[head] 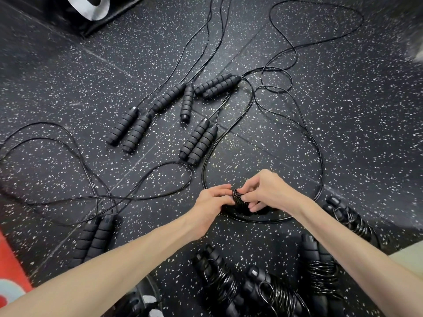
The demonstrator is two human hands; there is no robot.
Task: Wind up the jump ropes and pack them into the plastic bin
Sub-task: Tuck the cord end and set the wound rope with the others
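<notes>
Both hands meet over the speckled black floor (343, 133). My left hand (214, 200) grips a black jump rope bundle (239, 200) whose handles are mostly hidden under the fingers. My right hand (263, 191) pinches the rope cord at the top of that bundle. A loose loop of its cord (258, 220) lies on the floor around the hands. Several wound jump ropes (320, 271) lie near the bottom edge. Several unwound ropes with ribbed foam handles (199, 140) lie spread further out.
A pair of handles (96, 239) lies at the lower left with long cords looping leftward. A red mat (11, 271) shows at the left edge. A black object with a silver stripe (91, 8) stands at the top left. A round dark container rim (142, 300) peeks out under my left forearm.
</notes>
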